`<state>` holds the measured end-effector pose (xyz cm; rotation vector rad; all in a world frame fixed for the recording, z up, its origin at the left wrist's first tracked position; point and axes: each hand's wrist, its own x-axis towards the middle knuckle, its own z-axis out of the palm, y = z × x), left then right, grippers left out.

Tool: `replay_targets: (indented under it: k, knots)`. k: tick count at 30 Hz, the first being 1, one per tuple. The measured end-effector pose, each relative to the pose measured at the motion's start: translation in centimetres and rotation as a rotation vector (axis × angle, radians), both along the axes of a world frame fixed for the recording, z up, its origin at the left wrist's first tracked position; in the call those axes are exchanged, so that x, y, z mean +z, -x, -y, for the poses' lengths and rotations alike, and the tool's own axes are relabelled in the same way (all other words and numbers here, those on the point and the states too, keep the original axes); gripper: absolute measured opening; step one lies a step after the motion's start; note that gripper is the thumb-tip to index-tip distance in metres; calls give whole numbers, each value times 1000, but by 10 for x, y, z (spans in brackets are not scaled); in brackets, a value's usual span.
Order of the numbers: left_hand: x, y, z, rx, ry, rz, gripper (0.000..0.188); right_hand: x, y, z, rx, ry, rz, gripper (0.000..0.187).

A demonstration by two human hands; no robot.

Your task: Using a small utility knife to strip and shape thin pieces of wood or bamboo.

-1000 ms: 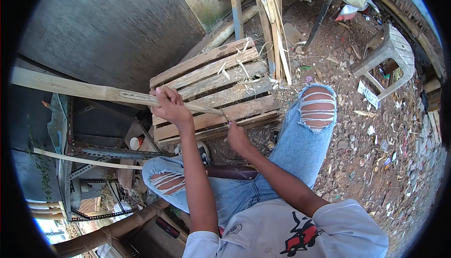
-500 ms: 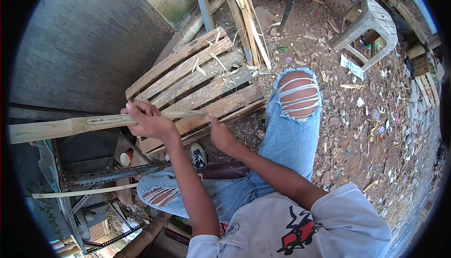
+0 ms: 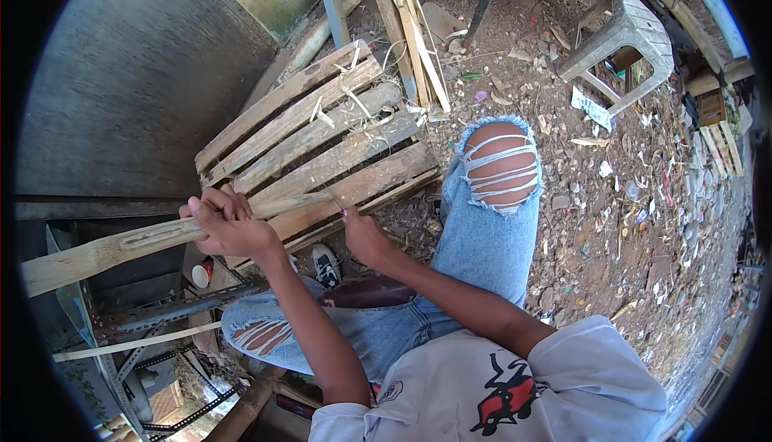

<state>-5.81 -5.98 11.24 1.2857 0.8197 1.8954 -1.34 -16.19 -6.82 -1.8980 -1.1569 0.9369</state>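
Observation:
A long pale bamboo strip (image 3: 96, 254) slants across from the left edge, its left end lower than its tip. My left hand (image 3: 233, 223) is wrapped round it near the middle, knuckles away from me. The tip lies above a slatted wooden pallet (image 3: 322, 155) strewn with curled shavings (image 3: 351, 106). My right hand (image 3: 367, 237) is a closed fist just right of the tip. From it a thin knife blade (image 3: 334, 199) points up and left to the bamboo's end; the handle is mostly hidden in my fingers.
Bamboo and wood lengths (image 3: 408, 28) lean beyond the pallet. A plastic stool (image 3: 635, 40) stands at the far right on littered soil. A dark panel (image 3: 137, 80) rises at the left, above a metal frame (image 3: 177, 313) and a paper cup (image 3: 202, 274). My knees flank the work.
The bamboo has tipped, its left end now lower and its tip relatively higher. Both hands sit slightly further left and lower in view, and the whole scene has shifted a little left.

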Motion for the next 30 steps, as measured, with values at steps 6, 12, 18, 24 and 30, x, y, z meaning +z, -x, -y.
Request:
replay_targets:
  k: [6,12,18,24,30]
  knots:
    - [-2,16,2,-108,14,27,28,-6,-2,-6,24,114,-27,16]
    - [-5,25,2,-230,-32,81,30,-23,-1,-2,-16,60,-74,14]
    - [-6,28,9,-259,-44,94,28,2,8,-1,24,-42,-119,11]
    - [-9,25,17,-69,-7,113,27,9,9,-3,44,2,-117,14]
    - [-3,25,15,76,-20,110,27,13,14,-2,-16,-92,-109,15]
